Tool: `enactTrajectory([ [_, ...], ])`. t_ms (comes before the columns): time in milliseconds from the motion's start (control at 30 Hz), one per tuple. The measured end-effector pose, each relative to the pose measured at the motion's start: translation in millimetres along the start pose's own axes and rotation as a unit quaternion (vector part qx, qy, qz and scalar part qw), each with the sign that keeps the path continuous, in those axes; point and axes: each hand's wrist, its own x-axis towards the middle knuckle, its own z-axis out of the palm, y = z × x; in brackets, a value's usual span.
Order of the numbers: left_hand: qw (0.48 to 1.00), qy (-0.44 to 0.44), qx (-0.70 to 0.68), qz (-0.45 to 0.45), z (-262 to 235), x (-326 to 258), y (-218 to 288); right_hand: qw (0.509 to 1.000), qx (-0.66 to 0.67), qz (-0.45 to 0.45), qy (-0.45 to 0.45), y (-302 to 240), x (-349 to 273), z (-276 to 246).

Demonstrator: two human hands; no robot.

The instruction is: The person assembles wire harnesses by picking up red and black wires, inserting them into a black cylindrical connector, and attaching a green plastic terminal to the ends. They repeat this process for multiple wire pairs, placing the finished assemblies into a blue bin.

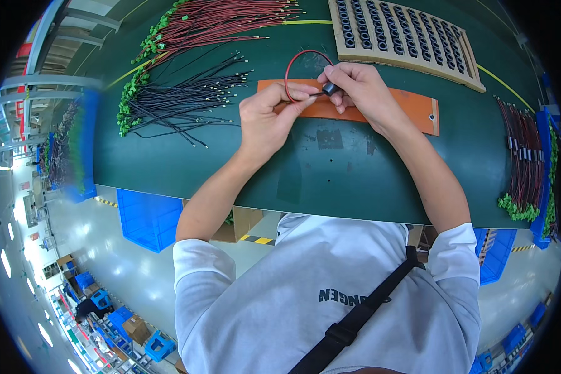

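Note:
Over the orange board [417, 111], my left hand [271, 112] pinches a thin dark wire [316, 95] between thumb and fingers. That wire runs to a small black cylindrical part [330, 89], which my right hand [363, 93] grips by its fingertips. A red wire [297, 59] arcs up in a loop between my two hands. Its ends are partly hidden by my fingers. Both hands are close together, the left one slightly lower. My fingers cover much of the joint between wire and part.
Black wires [184, 96] and red wires [224, 22] with green connectors lie at the left. A wooden tray [405, 61] of round black parts sits at the back right. Wired assemblies [522, 153] lie at the far right. Blue bins [146, 218] stand below the green table [380, 181].

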Motion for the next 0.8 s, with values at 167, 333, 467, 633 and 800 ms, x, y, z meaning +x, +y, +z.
enactTrajectory([
  [167, 0.999, 0.02, 0.006, 0.041, -3.8, 5.2, -15.8, 1.0, 0.011, -0.008, -0.001, 1.5, 0.7, 2.1],
  [333, 0.997, 0.048, -0.007, 0.052, 2.0, 2.2, -16.5, 1.0, -0.01, -0.005, 0.0, 0.5, -0.3, 2.5],
  [467, 0.995, 0.037, 0.02, 0.087, 3.5, 0.9, -12.6, 1.0, -0.012, -0.017, 0.003, 3.5, 0.1, 2.0],
  [633, 0.993, 0.022, 0.033, 0.113, 2.0, -4.1, -14.6, 1.0, -0.015, -0.017, 0.005, 3.0, 0.1, 1.3],
  [800, 0.994, 0.051, 0.016, 0.093, 4.4, -2.9, -14.3, 1.0, -0.008, -0.013, -0.002, 4.1, 0.2, 0.0],
])
